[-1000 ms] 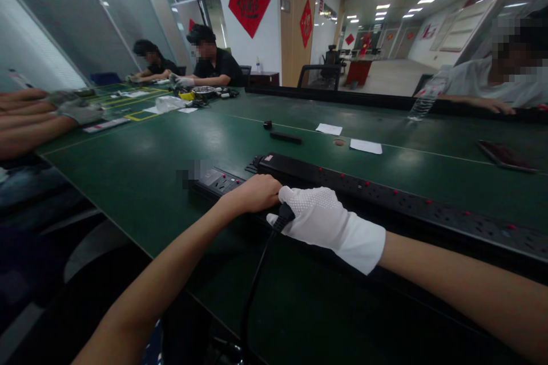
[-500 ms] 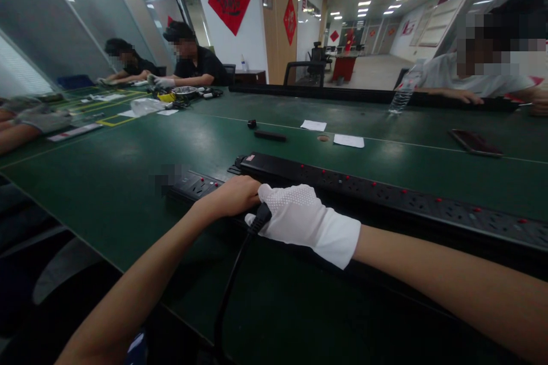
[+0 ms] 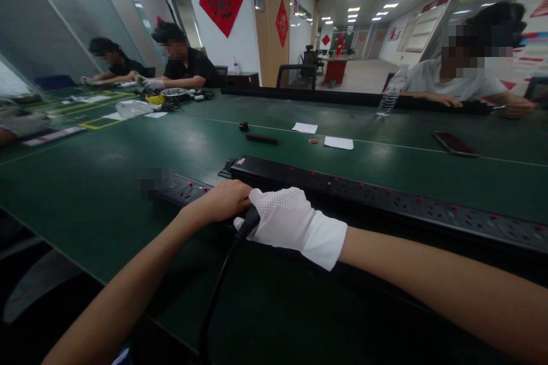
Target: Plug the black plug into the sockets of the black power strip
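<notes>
My left hand (image 3: 229, 199) is bare and closed over the nearer black power strip (image 3: 182, 187), with its fingertips largely hidden. Pressed up beside it, my right hand (image 3: 280, 214) wears a white dotted glove and grips a black power plug (image 3: 249, 219). From the plug a thick black cable (image 3: 216, 296) drops toward the near table edge. The plug's front end is hidden between the hands, so I cannot tell whether it touches a socket. Just behind lies a longer black power strip (image 3: 351, 189) with red switches.
On the green table (image 3: 107, 154) are a small black bar (image 3: 262, 138), white paper slips (image 3: 338, 142), a phone (image 3: 454, 144) and a water bottle (image 3: 389, 97). Several people sit around it, one behind a long black strip (image 3: 299, 96). Cables (image 3: 182, 94) lie at the far left.
The whole view has shifted a little, so everything appears slightly further left. Both hands keep the same hold on the plug and the strip.
</notes>
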`<state>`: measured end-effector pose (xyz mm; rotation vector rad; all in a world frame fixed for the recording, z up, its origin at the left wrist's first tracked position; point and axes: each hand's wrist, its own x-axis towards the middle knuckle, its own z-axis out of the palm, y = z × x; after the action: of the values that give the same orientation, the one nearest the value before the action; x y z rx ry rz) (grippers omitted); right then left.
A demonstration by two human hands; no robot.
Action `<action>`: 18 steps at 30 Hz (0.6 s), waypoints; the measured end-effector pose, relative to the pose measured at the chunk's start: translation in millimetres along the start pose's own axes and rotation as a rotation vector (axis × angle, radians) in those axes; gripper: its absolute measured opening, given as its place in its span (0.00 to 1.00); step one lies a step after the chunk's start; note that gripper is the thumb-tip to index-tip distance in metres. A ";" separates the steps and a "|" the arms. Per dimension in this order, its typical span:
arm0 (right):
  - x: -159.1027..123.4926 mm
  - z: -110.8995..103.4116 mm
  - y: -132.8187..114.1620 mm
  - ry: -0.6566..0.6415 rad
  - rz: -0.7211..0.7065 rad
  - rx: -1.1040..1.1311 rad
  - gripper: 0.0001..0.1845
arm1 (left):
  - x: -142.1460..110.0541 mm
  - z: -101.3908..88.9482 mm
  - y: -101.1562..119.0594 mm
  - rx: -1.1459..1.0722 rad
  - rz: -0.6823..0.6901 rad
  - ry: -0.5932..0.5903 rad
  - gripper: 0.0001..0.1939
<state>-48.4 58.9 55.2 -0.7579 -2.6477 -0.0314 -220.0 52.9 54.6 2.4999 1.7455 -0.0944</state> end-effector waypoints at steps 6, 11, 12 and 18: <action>0.9 -1.4 0.8 0.012 -0.007 0.009 0.20 | 0.0 0.7 -0.6 0.005 0.000 -0.005 0.15; 2.0 -2.4 -0.4 -0.017 0.024 0.010 0.19 | 1.7 2.4 -1.5 0.006 0.014 -0.004 0.15; 2.3 -2.3 -0.4 -0.025 0.021 0.010 0.19 | 1.8 2.4 -1.4 0.005 0.017 -0.002 0.15; 3.6 -3.6 3.2 -0.043 -0.017 0.033 0.21 | 1.1 -0.3 0.8 -0.006 0.038 0.012 0.19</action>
<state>-48.2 63.1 59.6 -0.7328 -2.6889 0.0239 -218.9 53.7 54.9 2.5329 1.6987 -0.0716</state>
